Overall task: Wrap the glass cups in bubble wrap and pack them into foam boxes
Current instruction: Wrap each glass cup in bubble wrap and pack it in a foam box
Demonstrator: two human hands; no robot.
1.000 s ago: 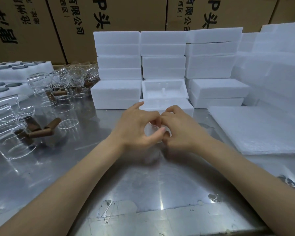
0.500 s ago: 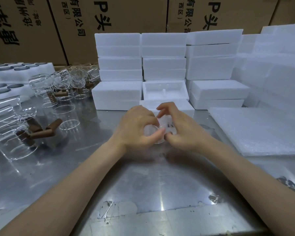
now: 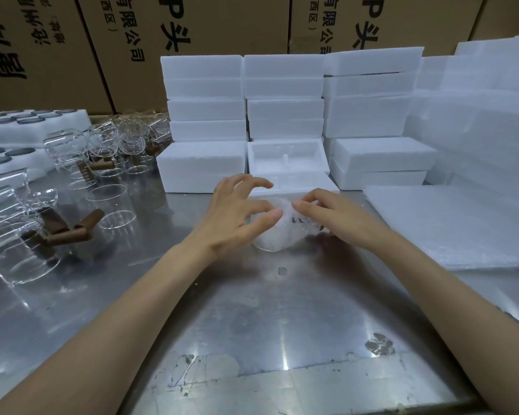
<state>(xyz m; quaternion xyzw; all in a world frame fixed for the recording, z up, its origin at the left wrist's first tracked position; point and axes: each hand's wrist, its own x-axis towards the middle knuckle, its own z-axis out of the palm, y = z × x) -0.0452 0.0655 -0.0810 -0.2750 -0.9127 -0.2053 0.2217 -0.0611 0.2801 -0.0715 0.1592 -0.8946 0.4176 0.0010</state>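
Note:
A glass cup wrapped in bubble wrap (image 3: 277, 230) lies on the steel table (image 3: 252, 319) in front of me. My left hand (image 3: 237, 214) curls over its left side with the thumb pressed on the wrap. My right hand (image 3: 333, 214) pinches the wrap's right end between thumb and fingers. Just behind the hands stands an open foam box (image 3: 286, 158), with its foam lid (image 3: 300, 187) lying in front of it.
Bare glass cups with brown handles (image 3: 72, 232) crowd the left of the table. Closed foam boxes (image 3: 282, 94) are stacked at the back and right. Flat sheets of white wrap (image 3: 450, 226) lie at right. Cardboard cartons (image 3: 222, 31) form the back wall.
The hands, pressed together over the bundle a second ago, have drawn apart. The left fingers have spread, and more of the wrapped cup shows between the hands.

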